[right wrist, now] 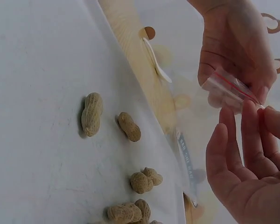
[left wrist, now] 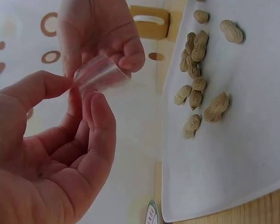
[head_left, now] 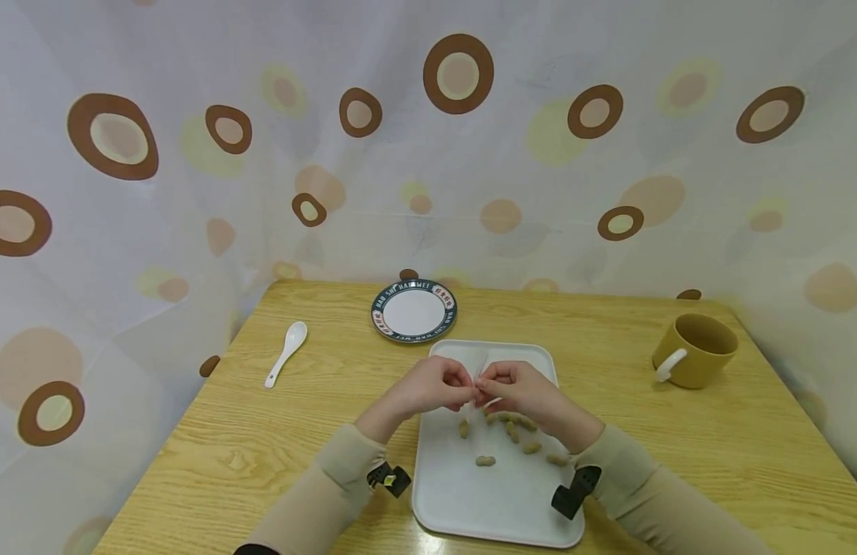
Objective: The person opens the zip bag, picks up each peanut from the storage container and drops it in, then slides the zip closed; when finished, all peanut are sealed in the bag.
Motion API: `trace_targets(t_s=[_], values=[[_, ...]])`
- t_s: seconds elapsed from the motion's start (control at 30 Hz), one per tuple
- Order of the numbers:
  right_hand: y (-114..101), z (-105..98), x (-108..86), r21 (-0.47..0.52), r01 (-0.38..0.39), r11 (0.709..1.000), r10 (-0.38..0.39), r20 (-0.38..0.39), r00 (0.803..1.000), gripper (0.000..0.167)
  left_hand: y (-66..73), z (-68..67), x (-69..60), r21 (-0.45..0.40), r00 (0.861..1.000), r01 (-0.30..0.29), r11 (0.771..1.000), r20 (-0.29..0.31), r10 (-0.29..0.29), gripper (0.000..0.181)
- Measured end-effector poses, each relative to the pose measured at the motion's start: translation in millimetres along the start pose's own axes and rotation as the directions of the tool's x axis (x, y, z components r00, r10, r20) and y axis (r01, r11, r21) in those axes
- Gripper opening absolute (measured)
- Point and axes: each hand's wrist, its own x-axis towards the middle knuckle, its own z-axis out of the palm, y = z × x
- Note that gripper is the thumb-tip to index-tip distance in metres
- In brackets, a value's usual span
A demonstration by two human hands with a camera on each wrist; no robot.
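Note:
Above the white tray (head_left: 498,501), both hands meet at a small clear zip-lock bag (right wrist: 230,87) with a red strip along its mouth. My left hand (head_left: 438,385) pinches one side of the bag's edge between thumb and fingers. Opposite it, my right hand (head_left: 524,391) pinches the other side, fingertips close to the left ones. In the left wrist view the bag (left wrist: 100,74) looks see-through and crumpled; whether anything is inside I cannot tell. Below the hands, several unshelled peanuts (head_left: 485,461) lie scattered on the tray, some partly hidden by the right hand.
Behind the tray lies a round plate (head_left: 413,311) with a dark patterned rim. A white spoon (head_left: 287,351) rests at the left of the wooden table (head_left: 213,455). To the right stands a yellow mug (head_left: 697,351) with a white handle. A dotted curtain (head_left: 401,162) surrounds the table.

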Motion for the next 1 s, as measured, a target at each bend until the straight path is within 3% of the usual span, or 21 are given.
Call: trace_targets(t_s=[0.4, 0.7, 1.0], values=[[-0.5, -0.2, 1.7, 0.028, 0.024, 0.999, -0.026, 0.057, 0.998, 0.023, -1.2, 0.9, -0.3, 0.036, 0.995, -0.098, 0.995, 0.038, 0.096, 0.023], [-6.0, -0.2, -1.1, 0.02, 0.02, 1.0, -0.022, 0.071, 0.997, 0.03, -1.3, 2.2, 1.2, 0.053, 0.993, -0.12, 0.991, 0.031, 0.118, 0.019], [-1.4, -4.3, -1.8, 0.04, 0.068, 0.997, -0.072, 0.103, 0.992, 0.025, -0.6, 1.9, 0.2, -0.046, 0.991, -0.112, 0.993, 0.063, 0.115, 0.023]])
